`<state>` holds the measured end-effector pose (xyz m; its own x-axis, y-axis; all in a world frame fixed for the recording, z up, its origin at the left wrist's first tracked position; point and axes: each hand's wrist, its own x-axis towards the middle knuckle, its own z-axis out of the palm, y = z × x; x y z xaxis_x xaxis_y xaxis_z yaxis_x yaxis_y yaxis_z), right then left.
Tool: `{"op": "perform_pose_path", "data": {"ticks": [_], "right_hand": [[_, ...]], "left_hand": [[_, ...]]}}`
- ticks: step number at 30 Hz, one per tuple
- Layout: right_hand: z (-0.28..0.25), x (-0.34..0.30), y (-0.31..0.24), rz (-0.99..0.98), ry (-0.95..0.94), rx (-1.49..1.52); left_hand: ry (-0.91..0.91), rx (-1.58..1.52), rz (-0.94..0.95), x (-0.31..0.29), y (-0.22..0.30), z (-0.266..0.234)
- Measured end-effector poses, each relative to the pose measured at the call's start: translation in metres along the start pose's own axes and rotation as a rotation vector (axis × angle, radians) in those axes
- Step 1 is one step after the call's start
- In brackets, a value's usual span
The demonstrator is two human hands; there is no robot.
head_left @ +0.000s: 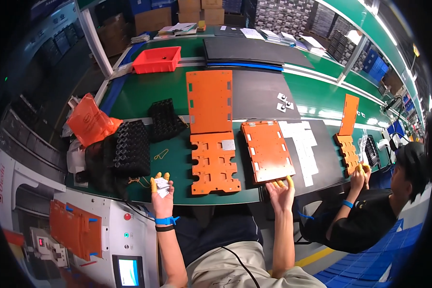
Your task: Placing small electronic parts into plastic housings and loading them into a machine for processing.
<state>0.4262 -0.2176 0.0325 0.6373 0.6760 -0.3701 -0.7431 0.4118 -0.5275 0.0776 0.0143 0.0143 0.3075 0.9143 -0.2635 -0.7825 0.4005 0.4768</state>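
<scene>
My left hand (162,202) is closed around several small white flat pieces (162,186) in front of the bench edge, with yellow covers on its fingertips. My right hand (281,196), palm up and fingers spread, touches the front edge of a closed orange fixture (268,151) with its fingertips. To the left of that fixture lies an open one: its orange lid (210,102) is folded back, and the orange base (213,165) shows cut-out pockets. One small white piece (228,145) sits at the base's upper right.
Black trays of parts (132,149) and an orange bag (91,120) are at left; a red bin (157,59) stands behind. White sheets (302,149) lie right of the closed fixture. A co-worker (369,206) handles another orange fixture (347,151). A machine (115,221) stands lower left.
</scene>
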Motion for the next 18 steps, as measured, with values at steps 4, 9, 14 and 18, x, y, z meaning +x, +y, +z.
{"op": "perform_pose_path", "data": {"ticks": [4,9,14,18], "right_hand": [[0.011,-0.005,-0.002,-0.024,0.006,-0.217],[0.007,-0.002,-0.02,-0.079,0.006,-1.114],[0.037,-0.006,-0.049,-0.143,0.071,-1.723],[0.157,-0.04,0.018,-0.379,-0.164,-1.35]], "left_hand": [[-0.034,-0.062,-0.019,0.001,-0.003,-0.006],[-0.028,-0.088,-0.019,0.002,-0.01,0.0],[-0.008,-0.03,0.036,-0.009,-0.001,0.01],[-0.036,-0.091,0.008,-0.015,-0.003,0.008]]}}
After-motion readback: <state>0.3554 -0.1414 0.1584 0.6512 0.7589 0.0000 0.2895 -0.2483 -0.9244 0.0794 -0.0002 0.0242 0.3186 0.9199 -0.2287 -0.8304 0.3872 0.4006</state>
